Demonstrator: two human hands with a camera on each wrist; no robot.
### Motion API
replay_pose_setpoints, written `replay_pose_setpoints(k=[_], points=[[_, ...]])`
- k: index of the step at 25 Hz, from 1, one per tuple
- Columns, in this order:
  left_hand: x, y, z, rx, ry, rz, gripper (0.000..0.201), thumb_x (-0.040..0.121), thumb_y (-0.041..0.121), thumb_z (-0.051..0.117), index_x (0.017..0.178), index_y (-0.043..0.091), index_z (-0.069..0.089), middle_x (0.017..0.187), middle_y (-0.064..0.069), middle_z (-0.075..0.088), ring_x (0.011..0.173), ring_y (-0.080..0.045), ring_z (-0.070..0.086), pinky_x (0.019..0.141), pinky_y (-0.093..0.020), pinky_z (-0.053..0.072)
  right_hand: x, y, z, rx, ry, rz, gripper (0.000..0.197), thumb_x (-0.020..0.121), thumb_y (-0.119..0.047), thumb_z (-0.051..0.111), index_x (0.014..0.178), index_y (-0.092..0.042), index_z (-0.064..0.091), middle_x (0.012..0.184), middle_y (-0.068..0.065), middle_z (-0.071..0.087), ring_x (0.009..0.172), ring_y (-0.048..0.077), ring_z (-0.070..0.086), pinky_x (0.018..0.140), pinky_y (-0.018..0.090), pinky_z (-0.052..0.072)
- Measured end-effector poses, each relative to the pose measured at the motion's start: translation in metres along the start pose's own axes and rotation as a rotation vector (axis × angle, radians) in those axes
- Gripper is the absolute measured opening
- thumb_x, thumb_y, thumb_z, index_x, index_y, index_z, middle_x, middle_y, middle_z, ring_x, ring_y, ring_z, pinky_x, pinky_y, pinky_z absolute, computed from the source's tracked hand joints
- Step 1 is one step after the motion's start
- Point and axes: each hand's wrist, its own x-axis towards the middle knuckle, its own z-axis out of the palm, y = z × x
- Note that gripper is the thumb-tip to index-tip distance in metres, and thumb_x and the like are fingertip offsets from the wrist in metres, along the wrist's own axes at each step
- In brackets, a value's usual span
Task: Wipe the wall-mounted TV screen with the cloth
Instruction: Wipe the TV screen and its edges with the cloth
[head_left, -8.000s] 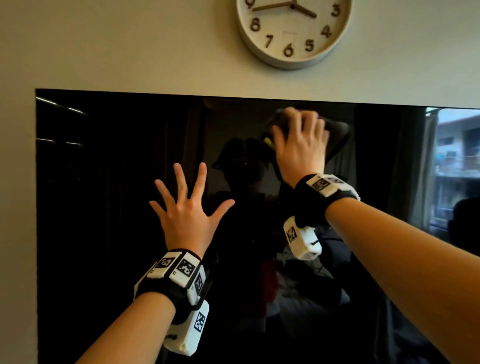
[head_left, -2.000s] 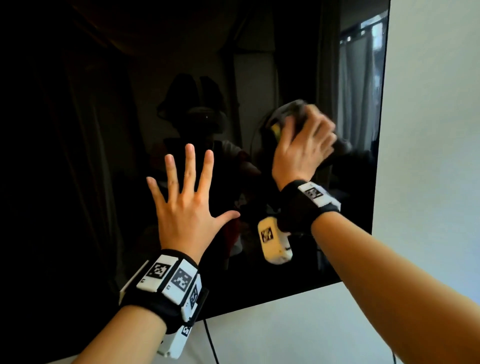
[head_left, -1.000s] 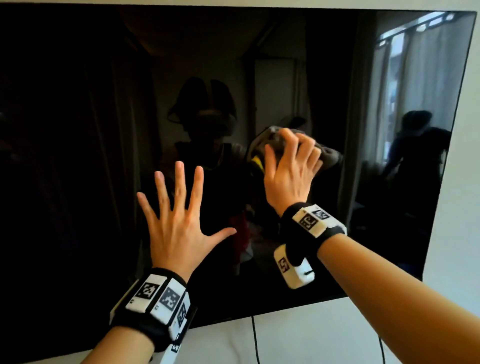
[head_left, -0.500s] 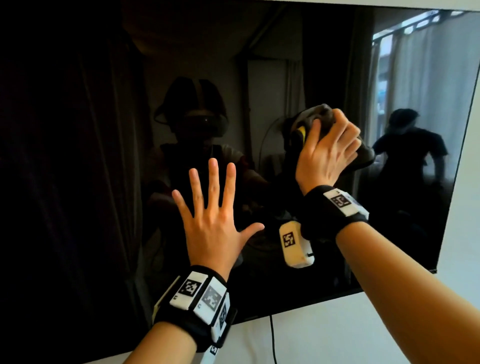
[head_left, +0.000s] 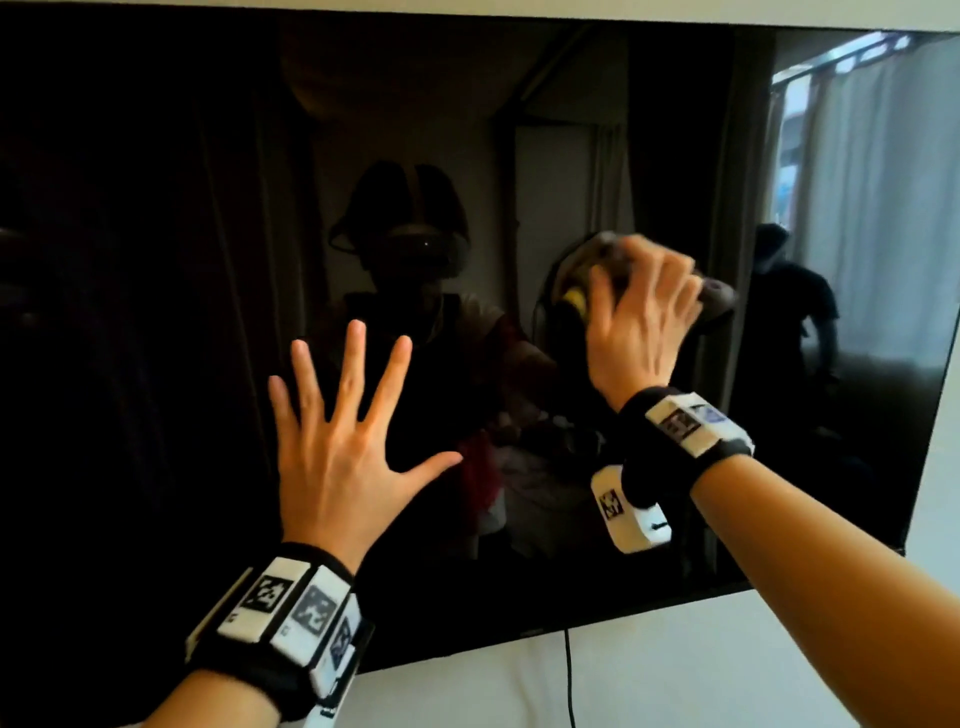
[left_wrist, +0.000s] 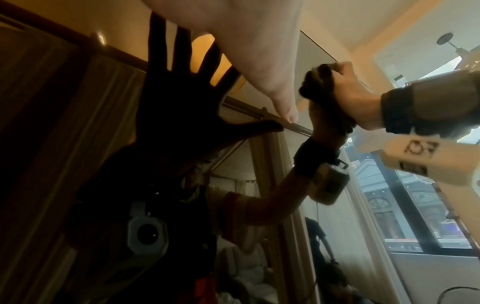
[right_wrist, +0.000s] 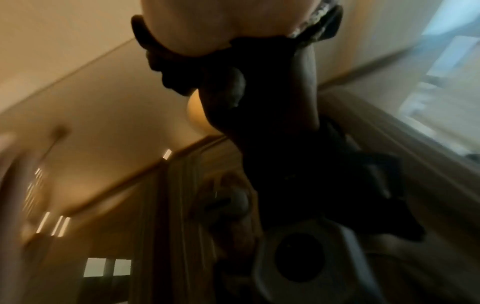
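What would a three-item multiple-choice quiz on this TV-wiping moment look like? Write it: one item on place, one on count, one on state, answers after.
1. Where on the TV screen is the cloth?
A. right of centre
B. far left edge
C. on the wall below

2. How many hands are up at the screen?
A. none
B. one
C. two

3. How is the left hand?
A. clenched in a fist
B. fingers spread, holding nothing
C. pinching the cable

Answers:
1 A, the cloth lies right of the person's reflection.
2 C, both hands are raised before the glass.
3 B, the spread fingers grip nothing, while the right hand holds the cloth.
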Motion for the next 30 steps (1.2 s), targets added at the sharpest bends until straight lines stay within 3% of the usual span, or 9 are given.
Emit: replay_pose_setpoints(k=[2,6,10,14,18,21,25,29,30], points=[[-0.002,-0.024,-0.006,0.033,-0.024,-0.014,0.110,0.069,0.086,0.044,0.157,0.025,0.015,0.164,-0.014,0.010,0.144,-0.053,0.012,0.113,-0.068,0.016,0.011,-0.017,0.004,0.039,0.127,0.285,0.049,0.088,-0.050,0.036,0.125,-0.020,0.047,0.120,0.012,0.046,0.106,0.032,0.040,0.091,0.042,0.029],[-0.009,-0.046,-0.006,0.054,-0.051,0.037,0.114,0.070,0.086,0.052,0.157,0.023,0.014,0.164,-0.011,0.010,0.147,-0.046,0.014,0.112,-0.068,0.022,-0.047,-0.050,0.020,-0.039,-0.084,-0.194,0.040,0.088,-0.046,0.045,0.121,-0.023,0.046,0.116,0.012,0.047,0.099,0.029,0.038,0.085,0.040,0.028],[-0.009,-0.046,-0.003,0.013,-0.058,0.040,0.115,0.068,0.082,0.055,0.157,0.024,0.011,0.165,-0.009,0.007,0.148,-0.044,0.010,0.113,-0.066,0.019,-0.029,-0.073,0.025,0.023,0.090,0.208,0.045,0.089,-0.048,0.039,0.124,-0.022,0.047,0.118,0.011,0.046,0.103,0.031,0.041,0.088,0.039,0.027],[-0.010,-0.047,-0.001,0.000,-0.047,0.042,0.116,0.068,0.081,0.057,0.157,0.024,0.009,0.165,-0.009,0.005,0.148,-0.043,0.010,0.114,-0.065,0.018,-0.062,-0.095,0.039,-0.034,-0.036,-0.141,0.038,0.088,-0.046,0.045,0.121,-0.025,0.044,0.114,0.009,0.047,0.099,0.028,0.038,0.086,0.038,0.028],[-0.010,-0.048,-0.002,-0.013,-0.053,0.042,0.116,0.069,0.081,0.057,0.157,0.024,0.008,0.165,-0.008,0.004,0.149,-0.042,0.009,0.115,-0.063,0.018,-0.048,-0.108,0.041,0.008,0.085,0.207,0.044,0.089,-0.048,0.038,0.124,-0.023,0.045,0.119,0.010,0.044,0.103,0.029,0.038,0.090,0.040,0.027],[-0.009,-0.048,-0.003,-0.052,-0.044,0.049,0.117,0.067,0.075,0.065,0.157,0.024,0.011,0.165,-0.007,0.006,0.149,-0.040,0.011,0.115,-0.063,0.022,-0.065,-0.112,0.043,-0.044,-0.050,-0.101,0.040,0.088,-0.047,0.042,0.122,-0.025,0.043,0.115,0.011,0.046,0.101,0.029,0.038,0.087,0.039,0.027],[-0.016,-0.077,-0.010,-0.037,0.005,0.080,0.113,0.070,0.075,0.064,0.157,0.023,0.013,0.164,-0.008,0.011,0.150,-0.037,0.012,0.117,-0.061,0.019,-0.035,-0.117,0.040,0.032,0.148,0.318,0.049,0.088,-0.051,0.034,0.125,-0.023,0.045,0.120,0.010,0.044,0.107,0.030,0.038,0.093,0.040,0.027],[-0.032,-0.123,-0.017,0.001,-0.045,-0.031,0.119,0.064,0.082,0.058,0.157,0.022,0.013,0.164,-0.014,0.007,0.144,-0.054,0.007,0.108,-0.074,0.017,-0.089,-0.149,0.056,-0.042,-0.083,-0.214,0.039,0.088,-0.046,0.045,0.121,-0.026,0.043,0.116,0.009,0.044,0.099,0.028,0.037,0.086,0.039,0.027],[-0.038,-0.132,-0.017,0.007,-0.067,-0.055,0.121,0.063,0.083,0.057,0.157,0.021,0.013,0.164,-0.017,0.006,0.142,-0.058,0.007,0.105,-0.077,0.018,-0.086,-0.147,0.055,-0.046,-0.071,-0.198,0.038,0.088,-0.046,0.046,0.120,-0.026,0.042,0.116,0.009,0.045,0.100,0.029,0.038,0.087,0.038,0.027]])
